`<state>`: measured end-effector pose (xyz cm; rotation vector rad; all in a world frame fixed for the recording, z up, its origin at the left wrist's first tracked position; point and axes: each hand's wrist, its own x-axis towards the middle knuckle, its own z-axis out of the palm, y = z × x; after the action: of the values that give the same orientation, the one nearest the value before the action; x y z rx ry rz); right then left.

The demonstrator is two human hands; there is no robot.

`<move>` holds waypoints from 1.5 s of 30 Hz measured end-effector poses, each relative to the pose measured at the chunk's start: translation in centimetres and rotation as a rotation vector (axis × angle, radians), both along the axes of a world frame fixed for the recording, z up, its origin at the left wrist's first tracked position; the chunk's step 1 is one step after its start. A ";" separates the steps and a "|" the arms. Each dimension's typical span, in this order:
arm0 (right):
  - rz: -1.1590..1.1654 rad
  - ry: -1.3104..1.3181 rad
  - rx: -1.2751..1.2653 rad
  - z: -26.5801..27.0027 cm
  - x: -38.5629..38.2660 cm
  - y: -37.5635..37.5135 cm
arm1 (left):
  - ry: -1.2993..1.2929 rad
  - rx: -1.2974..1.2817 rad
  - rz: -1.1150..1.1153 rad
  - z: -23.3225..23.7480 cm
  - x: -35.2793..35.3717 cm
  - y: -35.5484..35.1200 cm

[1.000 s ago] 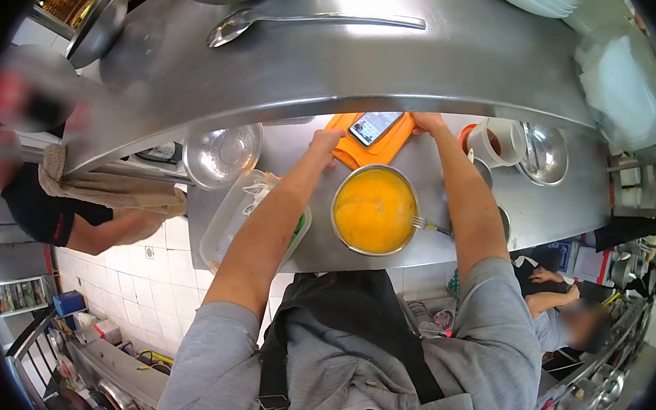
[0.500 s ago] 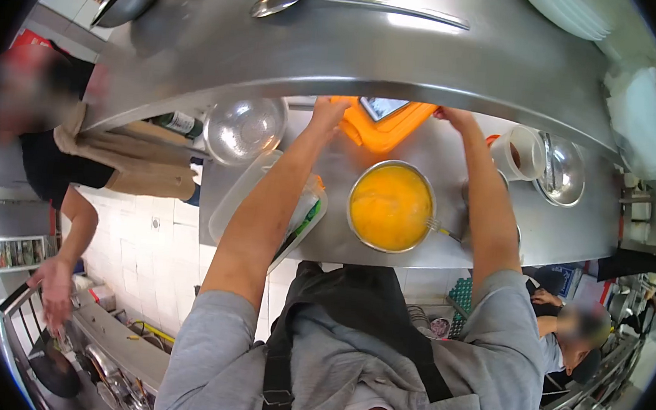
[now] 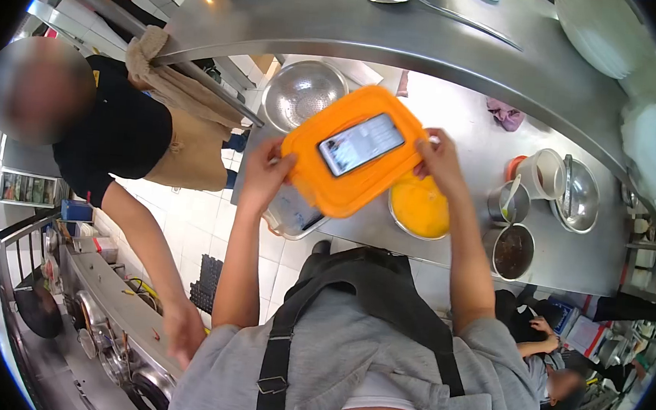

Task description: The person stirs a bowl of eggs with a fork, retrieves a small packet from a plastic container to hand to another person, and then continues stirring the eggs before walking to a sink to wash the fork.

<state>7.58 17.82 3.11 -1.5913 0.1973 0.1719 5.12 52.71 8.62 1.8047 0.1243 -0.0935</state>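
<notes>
An orange plastic lid (image 3: 344, 197) is held up above the steel table, tilted, with a phone (image 3: 361, 144) lying on it, screen up. My left hand (image 3: 267, 171) is closed on the lid's left edge. On its right edge my right hand (image 3: 441, 158) grips with the thumb on top. Partly hidden behind the lid and right hand, a steel bowl of yellow liquid (image 3: 422, 210) stands on the table. A clear plastic container (image 3: 293, 216) lies below the lid's left side, largely covered from view.
A steel colander (image 3: 306, 95) stands at the back left. On the right are a pot of dark sauce (image 3: 513, 252), a small pot (image 3: 508, 202), a white tub (image 3: 540, 174) and a steel bowl (image 3: 581, 198). A steel shelf (image 3: 296, 25) overhangs. A co-worker (image 3: 119, 123) stands left.
Both hands have drawn the orange lid with the phone out from under the shelf, toward me and up, partly over the bowl. The co-worker's arm at left has moved closer. My view has shifted.
</notes>
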 end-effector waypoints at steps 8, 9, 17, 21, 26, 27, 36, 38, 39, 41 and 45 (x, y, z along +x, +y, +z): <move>0.000 -0.054 -0.263 -3.2 -3.2 10.1 | 0.081 0.126 0.139 -6.3 -5.7 8.5; -0.005 -0.094 -0.359 -3.4 -3.0 10.3 | 0.059 0.142 0.163 -6.5 -5.7 8.3; -0.078 -0.298 -0.891 -5.3 -3.4 11.7 | -0.182 0.492 0.005 -10.0 -5.2 12.7; 0.023 -0.166 -0.887 -4.2 -1.9 11.3 | -0.109 0.351 -0.038 -11.6 -3.8 12.6; 0.095 -0.090 -0.990 -2.9 -1.0 11.4 | -0.056 0.422 -0.077 -10.5 -3.8 12.5; 0.109 -0.088 -0.989 -3.1 -1.2 11.6 | -0.071 0.505 -0.080 -10.2 -3.9 12.4; 0.059 0.194 -0.379 -3.2 -0.6 10.1 | 0.108 0.107 0.004 -13.4 -6.2 13.6; 0.016 0.215 -0.116 -3.9 0.1 10.1 | 0.478 -0.214 0.043 -11.7 -8.6 12.3; -0.003 0.230 0.015 -4.4 0.4 10.0 | 0.488 -0.333 0.054 -11.4 -9.6 11.4; 0.153 0.275 0.083 -5.1 1.5 9.6 | 0.492 -0.574 0.079 -10.9 -10.5 9.8; 0.258 0.348 0.193 -5.7 2.5 9.3 | 0.326 -0.642 0.216 -11.8 -10.3 7.9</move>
<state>10.05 27.10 -2.64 -1.3817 0.2357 0.6518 -5.18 60.66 -3.16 1.1172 0.4661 -0.2441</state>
